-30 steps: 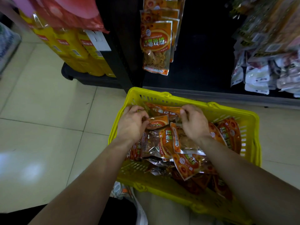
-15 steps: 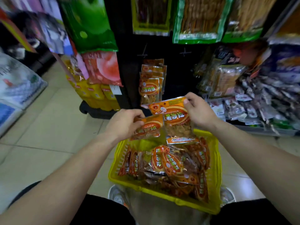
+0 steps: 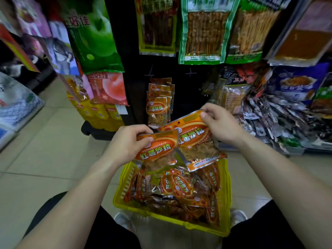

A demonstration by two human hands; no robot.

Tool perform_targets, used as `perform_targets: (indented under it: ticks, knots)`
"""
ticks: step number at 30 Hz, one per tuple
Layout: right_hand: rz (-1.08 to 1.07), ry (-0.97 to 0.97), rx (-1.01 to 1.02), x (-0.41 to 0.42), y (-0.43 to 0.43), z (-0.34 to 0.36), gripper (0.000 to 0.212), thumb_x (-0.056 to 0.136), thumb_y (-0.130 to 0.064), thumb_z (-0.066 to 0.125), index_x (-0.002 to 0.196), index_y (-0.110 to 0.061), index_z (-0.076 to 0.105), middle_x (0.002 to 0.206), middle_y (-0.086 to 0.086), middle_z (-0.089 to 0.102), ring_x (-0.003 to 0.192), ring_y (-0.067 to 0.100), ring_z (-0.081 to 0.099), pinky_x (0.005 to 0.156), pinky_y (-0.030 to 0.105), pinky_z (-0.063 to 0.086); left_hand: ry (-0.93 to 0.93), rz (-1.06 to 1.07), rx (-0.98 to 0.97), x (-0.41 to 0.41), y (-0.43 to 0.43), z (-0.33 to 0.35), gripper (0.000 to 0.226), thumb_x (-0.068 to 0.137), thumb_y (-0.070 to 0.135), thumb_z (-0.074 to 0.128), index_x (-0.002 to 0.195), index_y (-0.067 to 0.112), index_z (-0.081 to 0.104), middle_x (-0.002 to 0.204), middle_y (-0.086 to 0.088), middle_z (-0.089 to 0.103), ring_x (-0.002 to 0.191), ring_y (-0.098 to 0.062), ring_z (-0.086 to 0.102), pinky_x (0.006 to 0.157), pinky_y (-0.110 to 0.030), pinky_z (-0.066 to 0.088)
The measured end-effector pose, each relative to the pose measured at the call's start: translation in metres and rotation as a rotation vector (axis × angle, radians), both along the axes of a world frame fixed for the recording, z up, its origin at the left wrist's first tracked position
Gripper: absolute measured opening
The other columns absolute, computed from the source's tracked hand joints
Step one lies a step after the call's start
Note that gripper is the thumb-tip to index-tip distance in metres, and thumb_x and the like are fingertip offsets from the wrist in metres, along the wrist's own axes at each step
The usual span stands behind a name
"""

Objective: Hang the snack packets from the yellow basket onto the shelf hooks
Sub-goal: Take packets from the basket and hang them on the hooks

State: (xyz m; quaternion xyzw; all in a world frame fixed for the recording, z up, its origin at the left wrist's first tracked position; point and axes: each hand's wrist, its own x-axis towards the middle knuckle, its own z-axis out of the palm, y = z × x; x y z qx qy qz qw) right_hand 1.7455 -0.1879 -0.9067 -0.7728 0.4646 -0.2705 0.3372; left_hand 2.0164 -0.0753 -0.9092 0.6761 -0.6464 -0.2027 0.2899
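While over yellow basket, glossy orange front packet pinched in left hand; rear packet, right hand.

Basket btm under pkts.

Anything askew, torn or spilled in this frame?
Nothing looks torn or spilled. The left hand pinches one orange packet and the right hand a second packet, tilted, above the yellow basket. The loose packets in it lie jumbled; the hung packets behind hang fairly straight.
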Motion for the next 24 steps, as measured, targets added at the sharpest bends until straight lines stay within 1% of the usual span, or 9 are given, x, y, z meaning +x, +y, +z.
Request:
perform_targets:
  ticks: [5,7,9,10,12,14,19,21,24]
  knots:
    - [0.094,-0.064,0.096,0.012,0.000,-0.002,0.020,0.105,-0.024,0.048,0.086,-0.024,0.056,0.069,-0.007,0.063,0.067,0.006,0.055,0.069,0.035,0.041,0.023,-0.001,-0.151,0.000,-0.013,-0.007,0.012,0.085,0.024,0.077,0.085,0.033,0.068,0.126,0.018,0.060,0.118,-0.006,0.055,0.097,-0.033,0.046]
    - [0.115,-0.104,0.139,0.018,-0.002,-0.002,0.020,0.104,-0.028,0.049,0.087,-0.022,0.057,0.072,0.007,0.062,0.070,0.014,0.053,0.071,0.036,0.039,0.088,0.043,-0.165,-0.004,-0.021,-0.006,0.010,0.086,0.025,0.075,0.085,0.031,0.067,0.135,0.018,0.057,0.133,-0.007,0.046,0.105,-0.033,0.037]
    - [0.128,-0.173,0.188,0.026,-0.003,0.003,0.020,0.103,-0.027,0.050,0.089,-0.015,0.058,0.074,0.017,0.059,0.071,0.018,0.050,0.072,0.035,0.038,0.213,0.056,-0.143,-0.010,-0.027,-0.005,0.006,0.088,0.026,0.074,0.088,0.027,0.068,0.133,0.018,0.061,0.135,-0.003,0.044,0.108,-0.031,0.034]
    - [0.131,-0.208,0.215,0.029,-0.003,0.005,0.021,0.102,-0.028,0.051,0.090,-0.012,0.058,0.075,0.021,0.059,0.073,0.019,0.050,0.074,0.036,0.039,0.258,0.061,-0.134,-0.013,-0.030,-0.004,0.005,0.088,0.027,0.074,0.090,0.027,0.068,0.126,0.018,0.065,0.131,-0.002,0.049,0.107,-0.033,0.040]
    - [0.129,-0.253,0.269,0.034,-0.004,0.006,0.025,0.098,-0.035,0.051,0.089,-0.013,0.057,0.079,0.025,0.059,0.076,0.022,0.051,0.079,0.040,0.043,0.299,0.086,-0.136,-0.017,-0.033,-0.004,0.008,0.088,0.027,0.074,0.089,0.028,0.067,0.106,0.016,0.071,0.107,-0.004,0.065,0.090,-0.039,0.056]
    - [0.122,-0.283,0.307,0.037,-0.004,0.006,0.024,0.101,-0.031,0.050,0.086,-0.014,0.057,0.080,0.017,0.061,0.077,0.023,0.053,0.080,0.045,0.047,0.308,0.129,-0.156,-0.020,-0.034,-0.004,0.012,0.087,0.026,0.076,0.086,0.030,0.065,0.091,0.014,0.070,0.088,-0.005,0.068,0.073,-0.038,0.060]
    - [0.060,-0.442,0.427,0.042,-0.002,0.010,0.024,0.105,-0.027,0.047,0.090,-0.014,0.060,0.085,0.011,0.063,0.079,0.024,0.062,0.077,0.037,0.050,0.341,0.230,-0.209,-0.028,-0.040,-0.002,0.016,0.085,0.026,0.079,0.083,0.028,0.063,0.087,0.010,0.069,0.081,-0.003,0.068,0.057,-0.017,0.053]
    - [0.099,-0.416,0.421,0.040,-0.003,0.009,0.017,0.099,-0.031,0.060,0.098,-0.014,0.065,0.090,0.003,0.072,0.086,0.019,0.071,0.082,0.037,0.056,0.371,0.251,-0.205,-0.029,-0.042,-0.002,0.016,0.084,0.025,0.079,0.084,0.028,0.063,0.088,0.009,0.069,0.081,-0.003,0.068,0.056,-0.013,0.050]
    - [0.130,-0.309,0.364,0.040,-0.001,0.005,0.028,0.086,-0.016,0.077,0.111,-0.009,0.065,0.096,0.002,0.077,0.088,0.015,0.075,0.079,0.033,0.062,0.368,0.239,-0.197,-0.032,-0.044,-0.004,0.017,0.083,0.023,0.080,0.084,0.028,0.064,0.088,0.009,0.069,0.082,-0.002,0.067,0.057,-0.011,0.048]
